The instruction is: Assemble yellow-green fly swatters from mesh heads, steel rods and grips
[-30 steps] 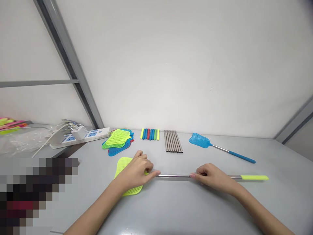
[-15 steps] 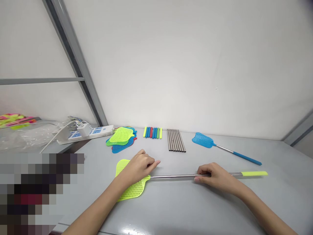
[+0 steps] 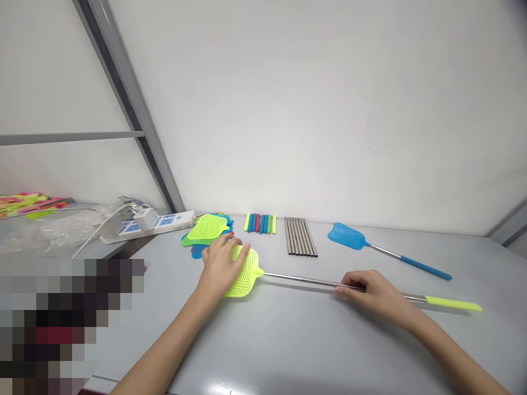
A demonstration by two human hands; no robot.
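A yellow-green fly swatter with a perforated head (image 3: 247, 274), a thin metal rod and a yellow-green handle (image 3: 453, 304) lies across the grey table in front of me. My right hand (image 3: 373, 293) is closed round its rod, thumb and fingers pinching the metal. Over the left part of the swatter head is my left hand (image 3: 220, 263), fingers stretched and thumb apart; whether it presses on the mesh I cannot tell. Just behind it lies a pile of loose swatter heads (image 3: 208, 227) in yellow-green, green and blue. Further right rests a blue fly swatter (image 3: 348, 236).
At the back sit a row of coloured handle grips (image 3: 260, 223) and a row of metal tubes (image 3: 300, 237). A white power strip (image 3: 177, 220) with plugs stands left, beside clear plastic bags (image 3: 53, 233). A wall closes off the table's back.
The yellow-green swatter has tilted, its head moving away from me and right, its handle shifting right and nearer. My left hand has moved back toward the pile, its fingers reaching further out.
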